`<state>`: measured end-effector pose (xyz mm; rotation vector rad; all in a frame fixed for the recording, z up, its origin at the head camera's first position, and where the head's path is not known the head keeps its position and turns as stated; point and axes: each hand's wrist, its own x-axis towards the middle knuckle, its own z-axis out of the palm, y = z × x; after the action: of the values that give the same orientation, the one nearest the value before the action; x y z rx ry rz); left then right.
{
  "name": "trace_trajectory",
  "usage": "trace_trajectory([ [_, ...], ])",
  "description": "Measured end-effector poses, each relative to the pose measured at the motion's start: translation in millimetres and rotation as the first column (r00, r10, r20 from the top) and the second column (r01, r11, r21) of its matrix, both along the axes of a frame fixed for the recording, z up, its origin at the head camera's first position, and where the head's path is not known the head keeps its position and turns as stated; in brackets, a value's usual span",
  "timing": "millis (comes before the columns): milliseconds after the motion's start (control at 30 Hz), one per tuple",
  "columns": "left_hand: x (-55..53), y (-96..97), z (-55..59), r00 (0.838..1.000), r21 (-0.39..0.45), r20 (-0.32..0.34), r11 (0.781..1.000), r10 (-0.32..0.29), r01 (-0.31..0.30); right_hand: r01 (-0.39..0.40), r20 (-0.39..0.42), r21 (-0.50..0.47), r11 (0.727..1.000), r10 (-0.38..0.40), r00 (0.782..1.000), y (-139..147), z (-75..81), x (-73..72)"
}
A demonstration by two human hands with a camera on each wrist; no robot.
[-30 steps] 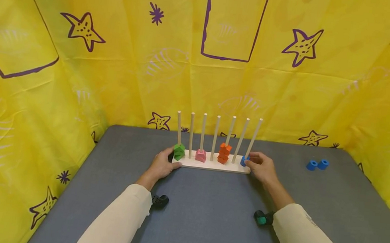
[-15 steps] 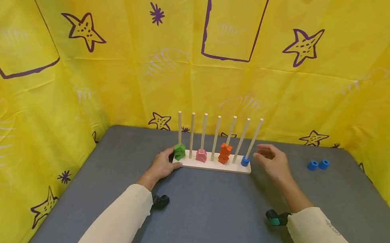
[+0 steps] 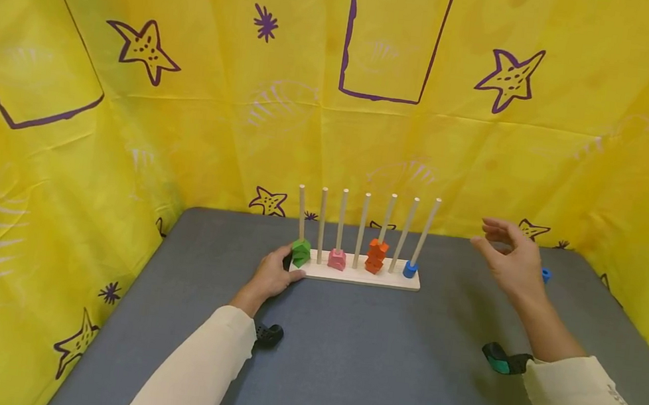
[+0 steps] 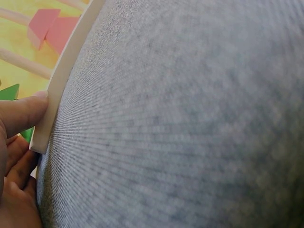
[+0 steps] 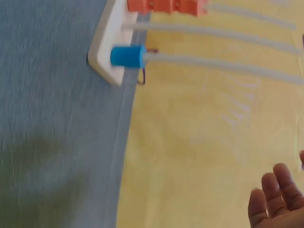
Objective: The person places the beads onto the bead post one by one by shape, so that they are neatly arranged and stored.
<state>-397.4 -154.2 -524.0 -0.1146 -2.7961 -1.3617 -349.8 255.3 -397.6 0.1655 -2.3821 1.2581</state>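
Observation:
A wooden peg stacker with several upright rods stands at the back middle of the table. My left hand grips its left end, the thumb on the front edge of the base. Green pieces sit on the leftmost rod, pink ones further along, and a taller orange stack right of centre. One blue cylinder is at the foot of the rightmost rod. My right hand is raised to the right of the stacker, fingers loosely bent and holding nothing.
A loose blue cylinder lies on the table at the back right, partly hidden by my right hand; another there is hidden. A yellow patterned cloth hangs round the back and sides of the grey table.
My right hand has let go of the blue cylinder on the rightmost rod and moved right and up, toward the loose blue cylinders. The left hand keeps its grip on the stacker.

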Motion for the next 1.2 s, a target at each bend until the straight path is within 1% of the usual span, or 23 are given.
trace_trajectory([
  [100, 0.3, 0.4, -0.1, 1.000, 0.005, 0.004, 1.000, 0.001, -0.001, 0.052, -0.020, 0.005, 0.999, -0.052, 0.998, 14, 1.3, 1.2],
  [167, 0.4, 0.5, -0.2, 1.000, 0.007, 0.002, 1.000, 0.001, -0.001, 0.093, -0.013, -0.001, 0.996, -0.093, 0.996, 23, 1.1, 2.0],
  [333, 0.7, 0.2, -0.5, 1.000, 0.016, 0.001, 1.000, 0.004, -0.004, 0.159, 0.035, -0.046, 0.986, -0.157, 0.987, 44, -3.2, 3.2],
  [433, 0.6, -0.2, -1.0, 1.000, 0.012, 0.009, 1.000, 0.008, -0.008, 0.185, 0.067, -0.096, 0.978, -0.180, 0.981, 55, -8.6, 1.8],
  [567, 0.6, 0.1, -0.7, 1.000, 0.009, 0.015, 1.000, 0.009, -0.009, 0.224, 0.096, -0.168, 0.960, -0.210, 0.973, 68, -17.6, 0.2],
  [633, 0.7, 0.6, -0.3, 1.000, 0.011, 0.020, 1.000, 0.010, -0.010, 0.247, 0.113, -0.184, 0.951, -0.229, 0.967, 74, -22.7, 0.0],
  [700, 0.5, 0.6, 0.0, 1.000, 0.014, 0.021, 1.000, 0.009, -0.010, 0.255, 0.142, -0.198, 0.947, -0.230, 0.963, 81, -28.7, -0.4],
  [867, -0.4, 1.6, 1.1, 1.000, 0.013, 0.013, 1.000, 0.005, -0.005, 0.290, 0.214, -0.173, 0.941, -0.251, 0.944, 94, -45.5, -5.5],
  [967, -0.7, 1.7, 1.4, 1.000, 0.008, 0.008, 1.000, 0.002, -0.002, 0.317, 0.259, -0.124, 0.940, -0.278, 0.925, 100, -56.7, -9.8],
  [1100, -0.3, 1.7, 1.3, 1.000, 0.000, 0.007, 1.000, 0.004, -0.004, 0.315, 0.328, -0.075, 0.946, -0.275, 0.904, 107, -69.4, -15.5],
  [1200, -0.6, 1.8, 0.6, 1.000, -0.005, 0.011, 1.000, 0.002, -0.002, 0.303, 0.374, -0.071, 0.950, -0.256, 0.891, 111, -75.4, -19.0],
])
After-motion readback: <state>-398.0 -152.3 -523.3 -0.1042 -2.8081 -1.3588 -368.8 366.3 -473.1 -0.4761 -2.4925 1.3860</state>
